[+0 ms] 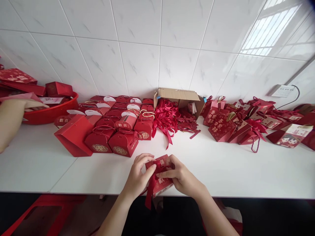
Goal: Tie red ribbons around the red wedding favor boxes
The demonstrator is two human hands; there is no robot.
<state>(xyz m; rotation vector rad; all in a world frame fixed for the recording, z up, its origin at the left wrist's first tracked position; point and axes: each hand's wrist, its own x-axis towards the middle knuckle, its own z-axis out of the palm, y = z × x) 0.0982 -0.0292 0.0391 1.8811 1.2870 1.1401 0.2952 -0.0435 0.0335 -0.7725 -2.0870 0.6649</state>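
Box between left fingers and right fingers.

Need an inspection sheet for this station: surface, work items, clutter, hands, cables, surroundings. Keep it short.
Surface: white table, seam visible at left.
Work items: red gift box at the front edge, dark red ribbon trailing from it; red ribbons in and spilling from an open cardboard box.
Clutter: rows of red boxes at left; loosely grouped gift bags and boxes at right.
Hands: left hand and right hand both on the gift box.
Cables: black cable at the white socket strip.
Surroundings: tiled wall; red stool; another person's hand at a filled red basin.
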